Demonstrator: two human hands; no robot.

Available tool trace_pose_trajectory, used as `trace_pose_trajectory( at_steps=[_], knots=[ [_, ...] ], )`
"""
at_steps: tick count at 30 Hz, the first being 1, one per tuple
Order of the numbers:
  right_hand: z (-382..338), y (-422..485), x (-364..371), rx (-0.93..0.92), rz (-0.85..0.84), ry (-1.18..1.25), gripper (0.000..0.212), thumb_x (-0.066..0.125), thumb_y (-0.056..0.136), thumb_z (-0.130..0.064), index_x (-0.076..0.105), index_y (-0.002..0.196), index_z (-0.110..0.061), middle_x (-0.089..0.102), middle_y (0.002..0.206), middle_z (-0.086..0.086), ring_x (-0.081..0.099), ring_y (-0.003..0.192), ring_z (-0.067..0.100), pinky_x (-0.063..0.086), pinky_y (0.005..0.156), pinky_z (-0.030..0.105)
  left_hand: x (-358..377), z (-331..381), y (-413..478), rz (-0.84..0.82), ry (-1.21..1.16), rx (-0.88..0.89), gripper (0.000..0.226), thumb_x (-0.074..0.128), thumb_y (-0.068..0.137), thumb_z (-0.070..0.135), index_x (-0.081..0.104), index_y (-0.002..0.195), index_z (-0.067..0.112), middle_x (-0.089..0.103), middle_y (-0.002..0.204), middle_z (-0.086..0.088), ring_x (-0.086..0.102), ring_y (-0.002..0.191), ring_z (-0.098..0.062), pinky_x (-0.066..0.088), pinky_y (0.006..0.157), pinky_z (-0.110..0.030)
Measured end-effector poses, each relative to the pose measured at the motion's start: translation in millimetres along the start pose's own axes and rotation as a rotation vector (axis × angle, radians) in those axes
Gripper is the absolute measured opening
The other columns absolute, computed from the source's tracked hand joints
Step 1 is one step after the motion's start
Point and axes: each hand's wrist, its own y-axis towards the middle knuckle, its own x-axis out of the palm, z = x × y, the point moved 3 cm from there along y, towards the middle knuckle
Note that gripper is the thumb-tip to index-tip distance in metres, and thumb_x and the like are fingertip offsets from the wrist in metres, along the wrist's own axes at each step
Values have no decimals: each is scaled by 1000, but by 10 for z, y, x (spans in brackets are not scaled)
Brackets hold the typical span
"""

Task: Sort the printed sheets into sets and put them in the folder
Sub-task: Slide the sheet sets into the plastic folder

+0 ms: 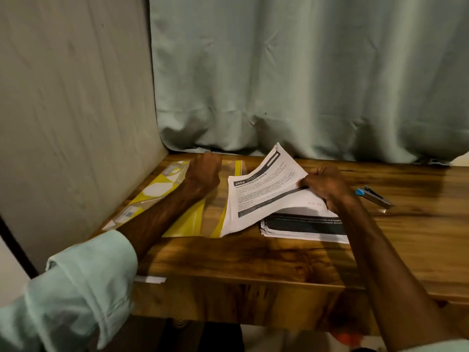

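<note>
Printed sheets (pixel 256 199) headed "2652" sit mid-tabletop as a thick bundle. Its left edge rests down while its right side is raised off a flat stack (pixel 304 231) of further pages, the stack lying nearer and topped by a dark printed band. The right hand (pixel 327 186) grips the bundle's raised right edge, fingers curled round the paper. Left of the bundle, and touching it, a yellow folder (pixel 162 196) with a clear cover lies on the wooden tabletop (pixel 253 260). The left hand (pixel 203 171) rests on the folder's far end with its fingers curled, and I cannot tell whether they hold anything. A pale green sleeve (pixel 76 288) covers that arm. A blue-tipped stapler (pixel 375 196) lies just beyond the right hand. A pale curtain (pixel 279 72) hangs behind.
</note>
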Motion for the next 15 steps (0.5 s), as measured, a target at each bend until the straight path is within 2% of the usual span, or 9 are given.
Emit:
trace_pose_trajectory(
  at_steps=[3,6,8,9,11,13,15],
  knots=[
    [-143,114,146,-48,27,58,19,74,79,6,78,95,-2,76,97,11,72,68,21,62,70,33,-19,0,-6,-15,31,82,25,45,94,1,56,117,0,56,124,-23,51,115,-42,35,85,-45],
    [-246,177,330,-64,68,85,15,74,74,7,78,85,-3,77,89,13,74,70,27,64,73,44,-56,106,-30,-18,112,122,21,47,96,2,60,113,4,62,121,-20,57,113,-38,40,86,-42],
    [-261,186,472,-81,118,56,15,74,73,5,78,87,0,77,88,11,75,73,28,64,71,48,-66,150,-43,-9,108,128,21,48,94,-1,61,111,3,63,119,-20,58,111,-37,42,84,-41],
    [-254,177,549,-96,134,29,17,73,73,3,78,89,1,78,91,13,75,75,28,64,69,47,-66,149,-48,-12,99,124,22,48,94,-2,60,111,2,63,120,-20,58,111,-37,42,83,-41],
    [-220,121,669,-138,160,-43,23,71,76,2,79,98,-1,78,100,12,75,76,25,63,64,35,-52,129,-46,-16,91,116,23,48,93,-3,60,112,2,62,121,-20,57,112,-38,41,84,-41],
    [-167,67,735,-165,189,-74,26,69,81,1,78,105,-3,77,106,10,73,79,21,54,58,24,-29,109,-36,-21,64,110,22,49,93,-3,60,111,3,62,121,-20,57,112,-38,43,85,-41],
    [-129,34,797,-177,215,-58,28,69,84,-1,76,110,-3,75,114,13,73,89,25,53,62,24,-29,99,-24,-12,5,87,19,50,93,-3,61,109,2,62,119,-21,57,110,-39,43,83,-42]
  ],
)
